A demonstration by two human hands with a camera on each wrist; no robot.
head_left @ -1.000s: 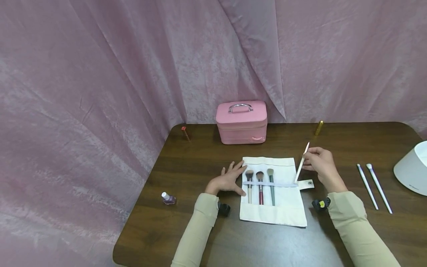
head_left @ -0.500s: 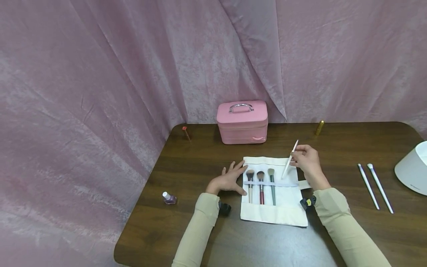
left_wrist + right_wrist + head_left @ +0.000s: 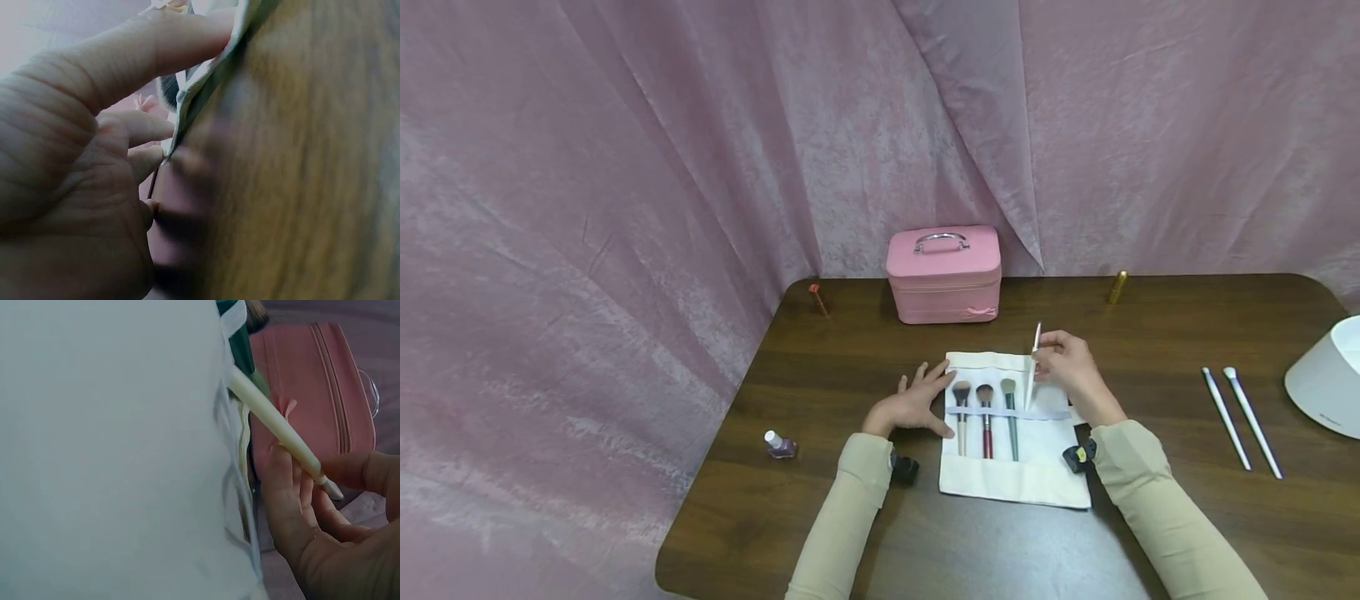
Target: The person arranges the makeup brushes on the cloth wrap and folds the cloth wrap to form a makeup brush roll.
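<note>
The right hand (image 3: 1070, 367) pinched a slim white makeup brush (image 3: 1033, 360), tilted handle-first toward the elastic band (image 3: 1045, 414) of the cream canvas brush roll (image 3: 1037, 479), beside the green brush (image 3: 1010, 417). The left hand (image 3: 913, 404) lay with fingers straight, pressing the roll's left edge. The brush appeared light, rigid and smooth; gripping mid-handle, clear of the bristles, seemed best

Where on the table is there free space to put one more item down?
The bare wood of the table is free between the right hand and the two white brushes. Free too is the front strip below the brush roll, and the patch between the nail polish bottle and the pink case. Crowded is the roll itself, where both hands work; the left hand rests on its edge.
</note>
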